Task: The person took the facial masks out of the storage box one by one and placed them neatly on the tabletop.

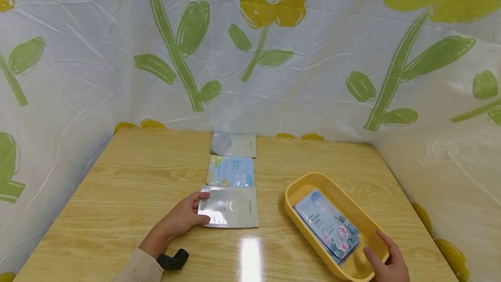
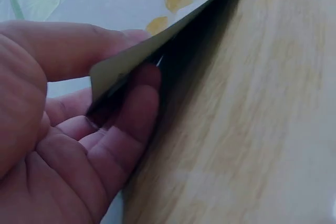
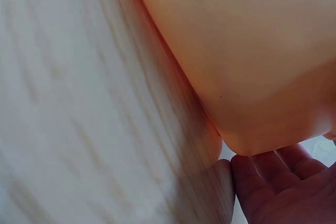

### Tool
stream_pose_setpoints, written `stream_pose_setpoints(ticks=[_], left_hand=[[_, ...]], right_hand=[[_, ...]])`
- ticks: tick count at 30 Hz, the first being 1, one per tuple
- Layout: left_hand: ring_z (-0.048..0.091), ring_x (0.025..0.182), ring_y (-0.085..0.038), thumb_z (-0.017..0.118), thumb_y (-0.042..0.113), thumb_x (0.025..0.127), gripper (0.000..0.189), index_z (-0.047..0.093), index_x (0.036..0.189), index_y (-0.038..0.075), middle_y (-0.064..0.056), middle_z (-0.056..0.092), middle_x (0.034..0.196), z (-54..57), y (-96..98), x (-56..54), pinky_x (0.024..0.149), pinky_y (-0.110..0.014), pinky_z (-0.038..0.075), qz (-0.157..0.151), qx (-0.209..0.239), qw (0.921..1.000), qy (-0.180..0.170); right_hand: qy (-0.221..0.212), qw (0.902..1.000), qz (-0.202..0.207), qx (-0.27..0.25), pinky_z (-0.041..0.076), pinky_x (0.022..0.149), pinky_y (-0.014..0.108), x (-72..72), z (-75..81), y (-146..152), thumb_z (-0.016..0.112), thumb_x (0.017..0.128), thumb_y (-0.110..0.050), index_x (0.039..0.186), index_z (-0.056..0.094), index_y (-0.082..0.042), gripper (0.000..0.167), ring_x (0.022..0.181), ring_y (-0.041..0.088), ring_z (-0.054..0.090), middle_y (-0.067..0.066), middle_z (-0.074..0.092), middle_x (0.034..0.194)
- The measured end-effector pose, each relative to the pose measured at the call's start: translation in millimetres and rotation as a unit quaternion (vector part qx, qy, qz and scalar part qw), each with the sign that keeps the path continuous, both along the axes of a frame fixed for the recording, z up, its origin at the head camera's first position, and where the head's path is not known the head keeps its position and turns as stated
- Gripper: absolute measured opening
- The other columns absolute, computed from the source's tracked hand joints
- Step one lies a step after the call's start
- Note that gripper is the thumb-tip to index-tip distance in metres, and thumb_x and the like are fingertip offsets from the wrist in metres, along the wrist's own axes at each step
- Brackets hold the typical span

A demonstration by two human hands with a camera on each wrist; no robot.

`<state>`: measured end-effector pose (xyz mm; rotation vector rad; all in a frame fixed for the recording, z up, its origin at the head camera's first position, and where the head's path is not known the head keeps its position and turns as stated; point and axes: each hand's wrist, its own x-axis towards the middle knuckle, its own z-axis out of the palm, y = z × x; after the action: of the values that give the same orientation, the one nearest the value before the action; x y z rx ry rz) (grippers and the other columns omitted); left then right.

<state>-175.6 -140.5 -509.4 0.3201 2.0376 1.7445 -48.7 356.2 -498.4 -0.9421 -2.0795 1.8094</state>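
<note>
My left hand [image 1: 181, 217] pinches the left edge of a silvery-white sheet mask packet [image 1: 238, 212] marked PMPM. In the left wrist view the thumb lies on top and the fingers are under its lifted, dark-shadowed edge [image 2: 123, 69]. A blue sheet mask packet [image 1: 235, 171] lies just beyond it, and another silvery packet [image 1: 235, 144] is farthest back, forming a column. On the right, my right hand [image 1: 392, 261] grips the near end of a yellow plastic tray [image 1: 354, 201], fingertips under its bottom corner in the right wrist view. Inside the tray are stacked floral blue packets [image 1: 328, 225].
The wood-grain table [image 1: 129, 195] extends to a white cloth backdrop [image 1: 297, 99] with printed yellow flowers, which hangs behind and along both sides. A black strap-like piece [image 1: 173, 259] is at the left wrist, by a beige sleeve [image 1: 141, 266].
</note>
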Motion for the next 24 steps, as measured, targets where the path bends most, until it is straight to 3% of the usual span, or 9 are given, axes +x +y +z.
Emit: stream_pose_setpoints(ticks=[4,7,10,13,19,24], left_hand=[[0.063,0.106,-0.028,0.076,0.003,0.085,0.074,0.036,0.145,-0.012,-0.03,0.056,0.132,2.6,-2.9,1.2,0.084,-0.033,0.053,-0.014,-0.034,0.9993,0.009],[0.056,0.119,-0.031,0.078,0.011,0.085,0.071,0.042,0.145,-0.007,-0.027,0.05,0.14,4.2,-3.5,1.2,0.095,-0.04,0.048,-0.007,-0.093,0.995,0.037],[0.047,0.132,-0.034,0.08,0.023,0.085,0.069,0.05,0.144,0.001,-0.02,0.048,0.145,7.2,-1.6,2.3,0.105,-0.048,0.039,0.006,-0.171,0.9823,0.076],[0.043,0.135,-0.038,0.082,0.028,0.083,0.072,0.052,0.142,0.003,-0.019,0.051,0.143,12.4,1.8,4.8,0.109,-0.053,0.034,-0.002,-0.228,0.9669,0.114],[0.047,0.129,-0.043,0.088,0.02,0.074,0.083,0.048,0.141,-0.006,-0.026,0.052,0.137,22.2,8.3,9.7,0.106,-0.055,0.037,-0.04,-0.266,0.952,0.146],[0.05,0.124,-0.042,0.088,0.018,0.073,0.081,0.049,0.14,-0.007,-0.025,0.055,0.132,21.7,13.3,12.1,0.103,-0.055,0.04,-0.031,-0.278,0.9464,0.162]], right_hand=[[0.002,0.9999,0.012,0.003,0.053,0.06,0.018,0.8,0.1,2,0.073,0.09,-0.004,0.122,0.056,-0.038,0.05,0.076,-0.008,0.057,-0.032,0.053,0.092],[0.004,0.9998,0.019,0.004,0.053,0.061,0.017,1.4,0.3,3,0.073,0.091,-0.006,0.123,0.055,-0.038,0.049,0.078,-0.009,0.057,-0.033,0.053,0.092],[0.008,0.9997,0.023,0.004,0.052,0.061,0.017,2.3,-0.2,3,0.073,0.091,-0.006,0.123,0.055,-0.038,0.049,0.078,-0.01,0.056,-0.033,0.053,0.093],[0.015,0.9996,0.024,0.003,0.052,0.062,0.016,3.0,-1.0,3,0.073,0.091,-0.005,0.125,0.055,-0.036,0.049,0.079,-0.01,0.056,-0.033,0.053,0.095],[0.013,0.9996,0.024,-0.002,0.052,0.062,0.016,3.2,-1.5,2,0.073,0.091,-0.005,0.129,0.055,-0.034,0.051,0.08,-0.011,0.056,-0.033,0.053,0.096],[0.016,0.9996,0.022,0.003,0.051,0.062,0.015,3.6,-2.0,2,0.073,0.091,-0.005,0.13,0.055,-0.033,0.051,0.081,-0.012,0.055,-0.034,0.052,0.098]])
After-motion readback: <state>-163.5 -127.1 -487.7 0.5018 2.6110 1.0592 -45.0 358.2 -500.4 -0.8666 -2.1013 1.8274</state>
